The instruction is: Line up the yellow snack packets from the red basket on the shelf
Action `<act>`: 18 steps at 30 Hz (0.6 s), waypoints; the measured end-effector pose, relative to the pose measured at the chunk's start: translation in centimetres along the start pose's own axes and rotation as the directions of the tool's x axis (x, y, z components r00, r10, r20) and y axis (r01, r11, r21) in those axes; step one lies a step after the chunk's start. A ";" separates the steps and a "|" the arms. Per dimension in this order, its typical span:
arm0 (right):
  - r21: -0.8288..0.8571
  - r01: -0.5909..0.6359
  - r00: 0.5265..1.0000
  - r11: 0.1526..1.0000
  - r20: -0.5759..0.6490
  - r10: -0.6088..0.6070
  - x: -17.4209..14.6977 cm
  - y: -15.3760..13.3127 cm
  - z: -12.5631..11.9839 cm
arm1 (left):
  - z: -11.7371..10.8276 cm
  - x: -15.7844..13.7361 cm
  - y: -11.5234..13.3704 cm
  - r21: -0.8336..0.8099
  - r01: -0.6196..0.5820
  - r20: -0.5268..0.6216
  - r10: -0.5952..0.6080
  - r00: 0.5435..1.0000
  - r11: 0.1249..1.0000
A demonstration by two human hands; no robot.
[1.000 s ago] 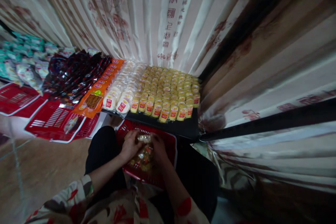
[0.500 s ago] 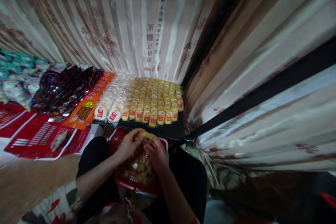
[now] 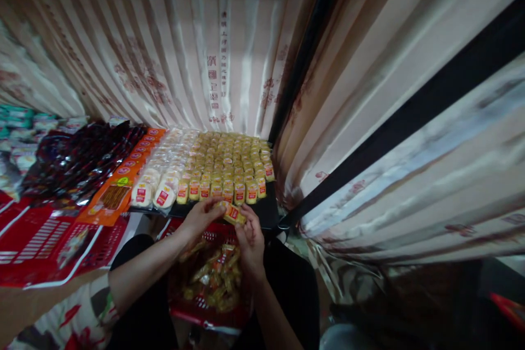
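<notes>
A small yellow snack packet [image 3: 233, 214] with a red and orange label is pinched at its two ends between my hands. My left hand [image 3: 204, 217] grips its left end, and my right hand [image 3: 251, 238] has the right end between thumb and fingers. Just beyond it, rows of matching yellow packets [image 3: 229, 161] stand on a black table [image 3: 268, 210], labels facing me. Below my hands a red basket [image 3: 209, 317] holds several loose yellow packets [image 3: 219, 279] in a heap.
White round packets [image 3: 166, 191] line up left of the yellow rows. Beside them lie an orange bag [image 3: 117, 197], dark glossy bags [image 3: 77, 161] and another red basket [image 3: 49, 240]. A curtain [image 3: 176, 54] hangs behind, and a black bar [image 3: 369, 147] slants across on the right.
The packet between my hands has turned so its label faces up, and it is now nearer the front row. My hands have spread a little. The view has shifted slightly.
</notes>
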State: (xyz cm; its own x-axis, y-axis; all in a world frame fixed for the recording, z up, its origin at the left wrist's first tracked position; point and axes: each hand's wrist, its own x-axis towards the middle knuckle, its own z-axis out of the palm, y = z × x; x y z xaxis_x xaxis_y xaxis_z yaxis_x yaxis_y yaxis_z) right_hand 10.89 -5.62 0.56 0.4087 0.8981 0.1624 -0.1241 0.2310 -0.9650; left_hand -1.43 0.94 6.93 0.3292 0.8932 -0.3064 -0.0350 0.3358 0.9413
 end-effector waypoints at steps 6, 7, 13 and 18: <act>-0.319 0.086 0.988 0.944 -0.096 -0.122 2.5 0.2 -1.1 | 1.0 3.5 2.3 0.136 -0.102 -0.062 0.111 0.992 0.985; -0.392 0.070 0.981 0.917 -0.138 -0.134 3.3 0.6 -1.5 | 1.4 4.3 2.9 0.171 -0.133 -0.066 0.146 0.987 0.976; -0.655 0.095 0.972 0.750 -0.101 -0.211 7.5 3.6 -3.3 | 5.5 9.8 5.7 0.390 -0.386 0.017 0.412 0.911 0.836; -0.685 0.155 0.971 0.712 -0.029 -0.238 7.8 4.9 -3.7 | 10.3 13.5 6.1 0.646 -0.464 0.225 0.429 0.875 0.606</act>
State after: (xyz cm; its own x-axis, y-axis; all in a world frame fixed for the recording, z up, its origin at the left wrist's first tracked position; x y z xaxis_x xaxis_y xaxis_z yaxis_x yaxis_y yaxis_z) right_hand 16.84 1.13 -3.71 0.4521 0.8062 0.3817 0.5942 0.0469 -0.8029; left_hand 12.51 11.97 10.02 0.4851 0.8582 0.1679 0.4360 -0.4038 0.8043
